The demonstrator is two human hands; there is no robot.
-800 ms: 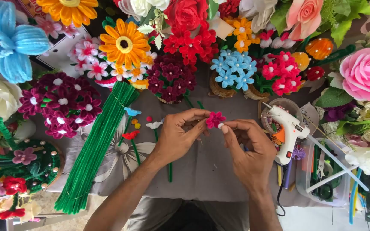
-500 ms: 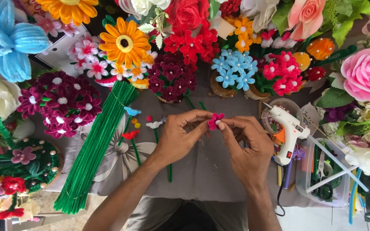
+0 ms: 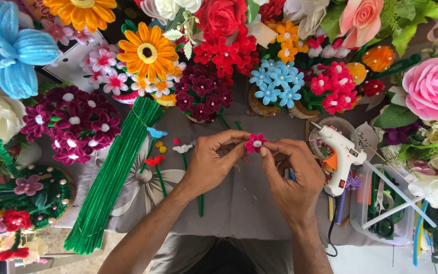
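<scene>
Both my hands meet above a grey cloth (image 3: 239,203) at the middle of the table. Between their fingertips is a small pink pipe-cleaner flower (image 3: 255,143) with a white centre. My left hand (image 3: 211,162) pinches it from the left with thumb and forefinger. My right hand (image 3: 292,175) grips it from the right, fingers curled at its petals. Any stem under the flower is hidden by my fingers.
A bundle of green pipe cleaners (image 3: 113,175) lies at the left. A white glue gun (image 3: 338,152) rests at the right beside a clear box of tools (image 3: 381,203). Small finished flowers on stems (image 3: 154,161) lie on the cloth. Bouquets of handmade flowers (image 3: 204,91) ring the work area.
My hands have stayed together on the flower; the fingers have shifted slightly around its petals and the flower has turned a little.
</scene>
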